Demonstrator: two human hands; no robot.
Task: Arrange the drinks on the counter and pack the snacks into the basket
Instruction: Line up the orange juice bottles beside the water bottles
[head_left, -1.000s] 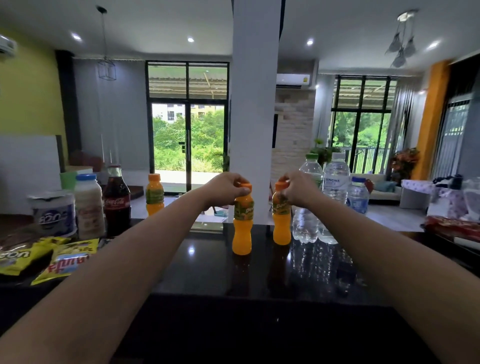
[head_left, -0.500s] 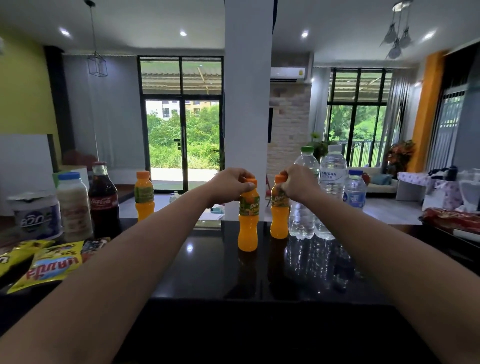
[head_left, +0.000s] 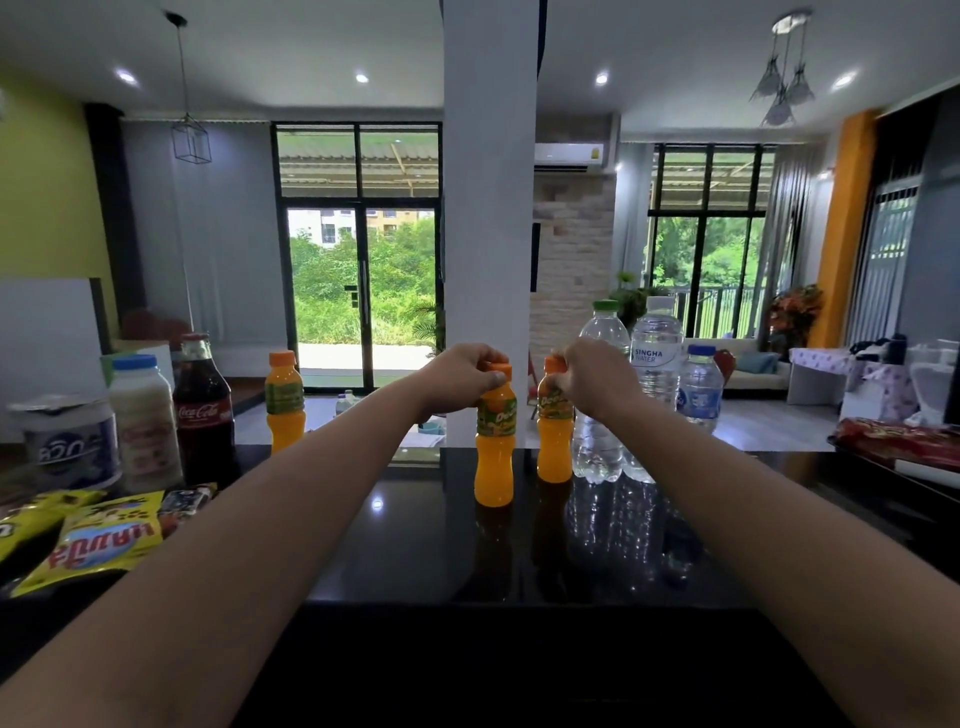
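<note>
Now the left hand grips the nearer juice bottle and the right hand the farther juice bottle, both upright on the black desk before the white pillar.

Head view: the left hand's fingers curl round the orange cap, at the pillar's foot. The right hand's fingers close over the other bottle's cap and neck, just right of the pillar. Next to it is a green-capped water bottle; whether the two touch, I cannot tell. Further right of the pillar stand a Singha water bottle and a small blue-capped water bottle. Far right of the pillar lies a red snack packet. Well left of the pillar stand a third juice bottle, a cola bottle, a milky bottle and a white tub. Yellow snack packets lie in front of these.
</note>
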